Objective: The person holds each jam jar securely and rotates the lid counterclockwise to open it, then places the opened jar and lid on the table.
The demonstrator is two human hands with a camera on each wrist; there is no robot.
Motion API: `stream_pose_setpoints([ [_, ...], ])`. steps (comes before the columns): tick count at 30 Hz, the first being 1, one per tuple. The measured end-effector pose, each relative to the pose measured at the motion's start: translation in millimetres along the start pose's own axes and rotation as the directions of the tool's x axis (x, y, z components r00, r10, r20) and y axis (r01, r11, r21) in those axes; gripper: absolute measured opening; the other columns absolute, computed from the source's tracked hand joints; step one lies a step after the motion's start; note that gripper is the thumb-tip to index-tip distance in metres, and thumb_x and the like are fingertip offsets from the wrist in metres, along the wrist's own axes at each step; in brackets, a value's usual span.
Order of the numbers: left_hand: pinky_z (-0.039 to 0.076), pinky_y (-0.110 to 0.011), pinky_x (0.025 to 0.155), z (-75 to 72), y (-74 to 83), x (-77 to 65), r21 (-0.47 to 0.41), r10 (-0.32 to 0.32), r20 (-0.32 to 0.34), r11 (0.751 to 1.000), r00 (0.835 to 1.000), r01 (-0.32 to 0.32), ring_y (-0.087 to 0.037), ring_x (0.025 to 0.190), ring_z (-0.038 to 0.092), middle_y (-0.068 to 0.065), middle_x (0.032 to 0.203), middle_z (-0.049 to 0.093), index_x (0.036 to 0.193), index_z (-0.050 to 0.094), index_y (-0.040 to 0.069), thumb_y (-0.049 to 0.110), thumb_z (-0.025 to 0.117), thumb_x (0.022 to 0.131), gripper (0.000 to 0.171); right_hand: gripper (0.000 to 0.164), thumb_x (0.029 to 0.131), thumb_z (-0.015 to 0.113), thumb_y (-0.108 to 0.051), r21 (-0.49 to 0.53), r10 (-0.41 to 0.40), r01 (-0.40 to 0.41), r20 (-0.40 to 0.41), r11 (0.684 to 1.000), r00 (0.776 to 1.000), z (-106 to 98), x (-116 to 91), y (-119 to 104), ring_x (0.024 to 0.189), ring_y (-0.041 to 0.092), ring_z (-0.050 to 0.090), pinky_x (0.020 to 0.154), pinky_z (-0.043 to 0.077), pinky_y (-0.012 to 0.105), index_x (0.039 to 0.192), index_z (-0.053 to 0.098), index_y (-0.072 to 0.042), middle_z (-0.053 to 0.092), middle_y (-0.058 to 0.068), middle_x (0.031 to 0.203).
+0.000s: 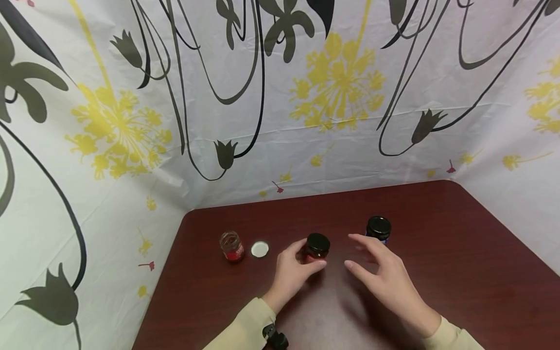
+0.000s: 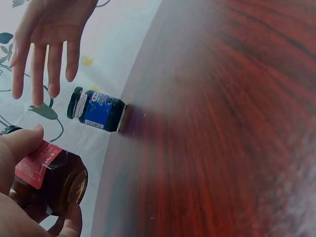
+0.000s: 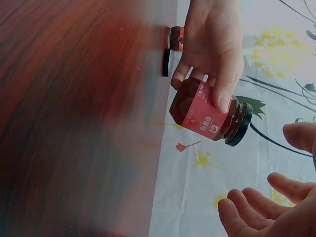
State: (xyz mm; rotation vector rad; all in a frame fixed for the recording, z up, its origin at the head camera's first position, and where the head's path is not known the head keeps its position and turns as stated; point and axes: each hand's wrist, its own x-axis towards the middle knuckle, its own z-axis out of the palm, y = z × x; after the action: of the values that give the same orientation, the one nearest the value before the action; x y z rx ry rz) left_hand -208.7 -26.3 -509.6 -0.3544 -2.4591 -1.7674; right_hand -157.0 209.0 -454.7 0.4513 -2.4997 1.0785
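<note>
My left hand [image 1: 288, 272] grips a glass jar [image 3: 202, 108] with a red label and a black lid, thumb on one side and fingers round the other. In the left wrist view this jar is tilted and its base is raised off the table. The right hand [image 1: 385, 277] is held in the air to the right of it, fingers spread and holding nothing. Behind the right hand stands a jar with a blue label [image 2: 101, 109] and a black lid, partly hidden by the fingers in the head view.
On the left of the dark red table [image 1: 210, 301] stands an uncapped jar with red on it [image 1: 232, 247]. Beside it lies a loose lid [image 1: 260, 249], its pale side up. A floral sheet [image 1: 280, 112] hangs around the table's back and sides.
</note>
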Motion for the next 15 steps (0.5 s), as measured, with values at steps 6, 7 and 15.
stream_pose_setpoints([
  [6, 0.054, -0.027, 0.078, 1.0, 2.1, -1.7, 0.016, 0.003, 0.001, 1.000, 1.000, -0.003, -0.007, 0.096, 0.067, 0.012, 0.112, 0.069, 0.131, 0.066, 0.026, 0.039, 0.090, 0.074, 0.063, 0.058, 0.089, 0.079, -0.033, 0.001, -0.004, 0.004, -0.003, 1.000, 1.000, -1.1, 1.5, -0.8, 0.114, 0.010, 0.060, 0.084, 0.055, 0.034, 0.141, 0.054, -0.035, 0.055, -0.017, 0.133],
  [7, 0.054, -0.027, 0.078, 1.1, 2.4, -1.8, 0.021, 0.003, 0.001, 1.000, 1.000, -0.003, -0.007, 0.096, 0.066, 0.012, 0.112, 0.068, 0.131, 0.066, 0.026, 0.040, 0.091, 0.073, 0.064, 0.058, 0.089, 0.079, -0.033, 0.000, -0.004, 0.004, -0.003, 1.000, 1.000, -1.5, 1.7, -0.8, 0.114, 0.011, 0.060, 0.084, 0.055, 0.031, 0.141, 0.054, -0.035, 0.055, -0.017, 0.133],
  [15, 0.053, -0.028, 0.079, 1.7, 5.3, -4.0, 0.061, 0.012, 0.012, 0.998, 1.000, -0.012, -0.007, 0.097, 0.065, 0.014, 0.113, 0.067, 0.129, 0.067, 0.027, 0.048, 0.090, 0.071, 0.066, 0.058, 0.089, 0.079, -0.033, 0.015, -0.005, 0.005, 0.001, 1.000, 1.000, -1.5, 2.2, -0.9, 0.115, 0.012, 0.060, 0.085, 0.055, 0.033, 0.141, 0.054, -0.035, 0.055, -0.018, 0.134],
])
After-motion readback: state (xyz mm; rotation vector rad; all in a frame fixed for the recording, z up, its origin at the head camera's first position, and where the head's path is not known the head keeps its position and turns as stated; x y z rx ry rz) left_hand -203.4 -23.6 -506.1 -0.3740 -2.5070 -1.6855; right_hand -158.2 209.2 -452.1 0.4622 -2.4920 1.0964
